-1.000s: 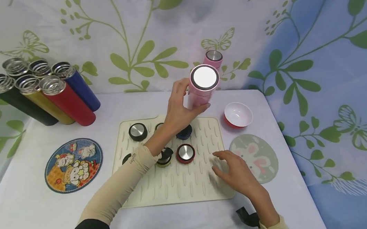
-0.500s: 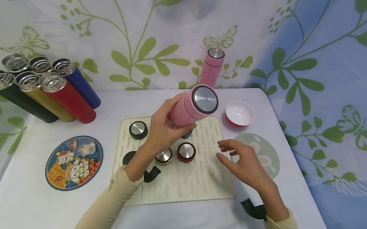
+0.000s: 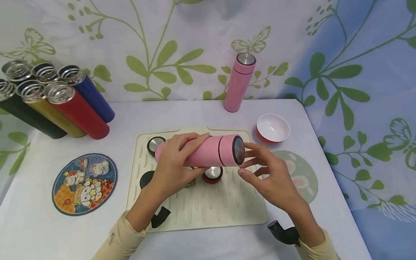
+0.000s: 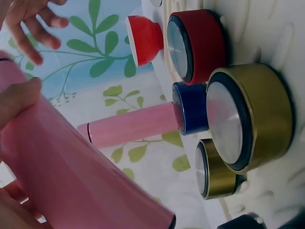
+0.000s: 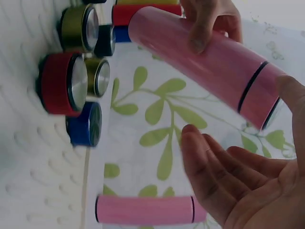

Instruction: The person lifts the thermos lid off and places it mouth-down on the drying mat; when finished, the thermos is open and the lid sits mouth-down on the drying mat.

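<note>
A pink thermos bottle (image 3: pixel 209 151) is held on its side above the cream mat (image 3: pixel 233 207), its lid end pointing right. My left hand (image 3: pixel 171 161) grips its body, fingers over the top and thumb below. My right hand (image 3: pixel 272 177) is at the lid end with fingers spread and loosely bent; in the right wrist view its thumb overlaps the lid (image 5: pixel 264 102), while the other fingers stay apart from it. Below, bottle lids sit on the mat: a red lid (image 4: pixel 205 45), a large gold lid (image 4: pixel 267 114), a blue lid (image 4: pixel 193 109) and a smaller gold lid (image 4: pixel 221 171).
A second pink bottle (image 3: pixel 240 83) stands at the back, near a red-and-white bowl (image 3: pixel 273 127). Several lidless bottles, including a red bottle (image 3: pixel 81 115), cluster at back left. A cartoon placemat (image 3: pixel 85 183) lies left, a green placemat (image 3: pixel 303 176) right.
My left hand has brought the pink bottle from the back toward me and tipped it onto its side. My right hand has come to its lid end.
</note>
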A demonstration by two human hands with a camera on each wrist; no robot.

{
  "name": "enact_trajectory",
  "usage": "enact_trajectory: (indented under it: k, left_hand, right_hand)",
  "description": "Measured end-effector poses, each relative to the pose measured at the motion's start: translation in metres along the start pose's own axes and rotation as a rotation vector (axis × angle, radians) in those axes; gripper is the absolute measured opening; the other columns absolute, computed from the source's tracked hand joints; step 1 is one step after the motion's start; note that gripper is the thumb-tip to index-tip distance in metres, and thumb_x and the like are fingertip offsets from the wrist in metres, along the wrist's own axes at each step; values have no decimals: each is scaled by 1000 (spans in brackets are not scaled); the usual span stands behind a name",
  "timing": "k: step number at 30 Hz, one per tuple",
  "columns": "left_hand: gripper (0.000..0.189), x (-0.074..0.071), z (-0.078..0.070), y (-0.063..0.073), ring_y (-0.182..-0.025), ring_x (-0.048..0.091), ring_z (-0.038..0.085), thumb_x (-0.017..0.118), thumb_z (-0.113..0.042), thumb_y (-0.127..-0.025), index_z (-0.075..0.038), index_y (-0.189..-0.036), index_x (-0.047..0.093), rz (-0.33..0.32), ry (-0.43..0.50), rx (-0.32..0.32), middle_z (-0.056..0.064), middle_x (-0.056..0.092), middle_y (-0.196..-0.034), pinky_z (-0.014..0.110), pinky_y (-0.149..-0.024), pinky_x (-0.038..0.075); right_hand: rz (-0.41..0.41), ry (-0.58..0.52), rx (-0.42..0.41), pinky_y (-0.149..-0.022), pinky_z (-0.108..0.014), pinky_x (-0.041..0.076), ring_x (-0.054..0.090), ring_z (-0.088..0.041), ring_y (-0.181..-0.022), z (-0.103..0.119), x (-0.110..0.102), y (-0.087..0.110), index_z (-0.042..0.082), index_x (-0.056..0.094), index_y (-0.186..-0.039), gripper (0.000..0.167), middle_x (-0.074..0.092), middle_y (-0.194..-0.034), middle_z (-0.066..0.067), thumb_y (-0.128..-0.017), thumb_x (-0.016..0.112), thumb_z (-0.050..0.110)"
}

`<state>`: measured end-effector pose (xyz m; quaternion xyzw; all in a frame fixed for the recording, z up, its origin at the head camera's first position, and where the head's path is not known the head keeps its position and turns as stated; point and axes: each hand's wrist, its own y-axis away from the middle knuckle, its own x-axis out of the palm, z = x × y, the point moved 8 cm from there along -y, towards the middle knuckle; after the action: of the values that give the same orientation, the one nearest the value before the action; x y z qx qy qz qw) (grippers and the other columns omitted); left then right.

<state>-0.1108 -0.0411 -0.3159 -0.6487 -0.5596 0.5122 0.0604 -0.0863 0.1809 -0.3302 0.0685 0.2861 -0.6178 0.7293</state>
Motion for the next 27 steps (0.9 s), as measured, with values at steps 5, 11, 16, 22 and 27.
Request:
enact_trajectory:
  k: [5, 11, 16, 22, 27]
  left_hand:
    - [73, 3, -13, 8, -112, 56, 32, 90, -20, -69, -20, -136, 62, 36, -173, 87, 9, 62, -123, 50, -92, 42]
    - [64, 6, -15, 19, -112, 56, 35, 84, -15, -73, -20, -134, 64, 36, -274, 134, 12, 62, -121, 51, -92, 41]
    - [66, 5, -10, 26, -113, 57, 32, 86, -15, -70, -21, -132, 66, 43, -258, 130, 9, 64, -120, 49, -90, 41]
    - [70, 1, -7, 29, -110, 59, 29, 91, -17, -65, -24, -130, 67, 58, -272, 148, 6, 67, -118, 47, -89, 42]
    - [72, -1, -3, 31, -110, 59, 29, 93, -23, -64, -25, -131, 66, 82, -282, 145, 5, 68, -119, 47, -88, 42]
  right_hand:
    - [12, -99, 19, -55, -33, 56, 65, -23, -80, 7, 13, -3, 14, 60, -132, 51, 66, -103, -3, -85, 78, 7]
    - [41, -141, 164, -46, -39, 54, 63, -23, -65, -2, 30, -7, 19, 64, -118, 34, 65, -92, -5, -88, 78, 20]
    - [57, -164, 142, -45, -38, 53, 61, -22, -70, -1, 38, -5, 16, 65, -116, 33, 66, -89, -5, -87, 80, 23]
    - [76, -221, 113, -47, -36, 54, 63, -23, -80, -3, 46, -2, 14, 62, -123, 40, 66, -98, -5, -87, 79, 17]
    - [102, -200, 31, -49, -34, 54, 61, -22, -86, 2, 51, -1, 14, 57, -130, 50, 64, -107, -3, -86, 81, 14]
